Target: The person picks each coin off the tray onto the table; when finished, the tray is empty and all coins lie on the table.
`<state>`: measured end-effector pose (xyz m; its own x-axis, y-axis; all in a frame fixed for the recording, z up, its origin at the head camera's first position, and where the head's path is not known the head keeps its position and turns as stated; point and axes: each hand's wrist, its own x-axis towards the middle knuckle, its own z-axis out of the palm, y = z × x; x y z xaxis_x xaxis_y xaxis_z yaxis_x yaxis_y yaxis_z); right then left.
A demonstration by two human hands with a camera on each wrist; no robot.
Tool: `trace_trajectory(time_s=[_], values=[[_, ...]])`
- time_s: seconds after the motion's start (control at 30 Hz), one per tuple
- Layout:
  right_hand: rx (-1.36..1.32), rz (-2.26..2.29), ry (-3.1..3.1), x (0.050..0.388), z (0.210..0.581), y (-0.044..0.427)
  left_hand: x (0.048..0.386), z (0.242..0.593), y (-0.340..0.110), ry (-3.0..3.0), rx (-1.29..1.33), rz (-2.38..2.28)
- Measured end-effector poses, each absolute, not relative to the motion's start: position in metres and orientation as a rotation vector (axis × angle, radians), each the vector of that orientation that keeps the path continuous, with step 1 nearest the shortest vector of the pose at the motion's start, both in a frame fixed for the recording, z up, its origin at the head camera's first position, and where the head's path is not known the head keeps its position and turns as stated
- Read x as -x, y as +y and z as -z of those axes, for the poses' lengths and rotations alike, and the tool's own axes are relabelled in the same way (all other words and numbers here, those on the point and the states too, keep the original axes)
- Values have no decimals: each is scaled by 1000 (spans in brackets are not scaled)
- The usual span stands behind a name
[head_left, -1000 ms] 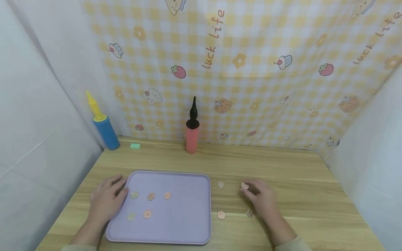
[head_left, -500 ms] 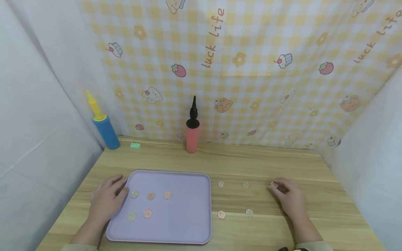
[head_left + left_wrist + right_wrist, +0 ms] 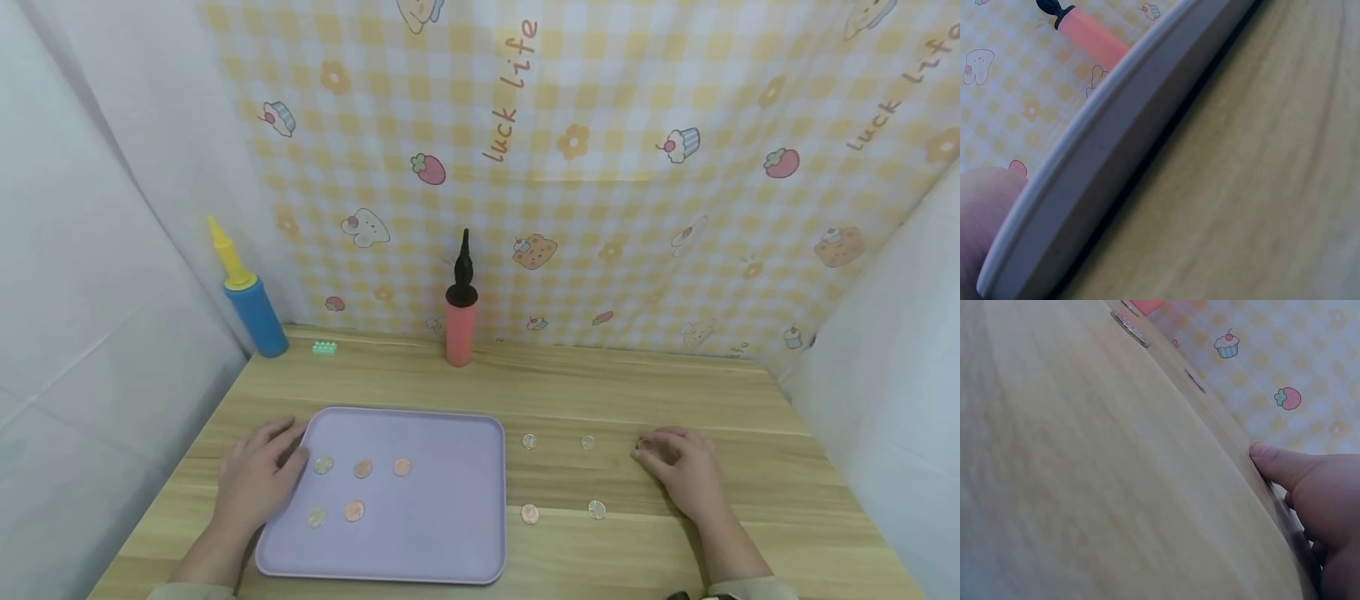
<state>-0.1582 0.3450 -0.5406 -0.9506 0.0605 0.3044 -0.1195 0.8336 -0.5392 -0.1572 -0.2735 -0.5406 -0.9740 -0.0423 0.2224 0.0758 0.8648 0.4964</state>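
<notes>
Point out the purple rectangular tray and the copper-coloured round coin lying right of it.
Purple rectangular tray [image 3: 442,521], head view: bare floor.
Copper-coloured round coin [image 3: 529,514], head view: centre of its upper face.

Cloth [image 3: 600,100]: soft, muted light here!
Tray [image 3: 1104,137]: side wall shaded, dark beneath.
Table [image 3: 1085,519]: near grain smearing, blurred!

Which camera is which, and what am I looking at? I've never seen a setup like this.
No machine: a person works barehanded. The head camera looks forward and down; each wrist camera watches that side's work. On the wooden table is a lilac tray with five coins; four more coins lie to its right. A red pump, blue pump and small green block are farther back. The left hand touches the tray's left edge. The right hand is right of the coins; I can't tell if it holds another.
</notes>
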Motion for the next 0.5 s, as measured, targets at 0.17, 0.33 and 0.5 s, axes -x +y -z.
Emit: trace_trajectory(time_s=[0.17, 0.33, 0.5], values=[[-53, -808, -2698, 160, 541, 344, 159, 539, -273, -2819, 25, 751], [-53, -793, -2708, 159, 539, 343, 157, 538, -272, -2812, 25, 747], [-44, -797, -2741, 157, 538, 342, 157, 540, -273, -2811, 26, 750]])
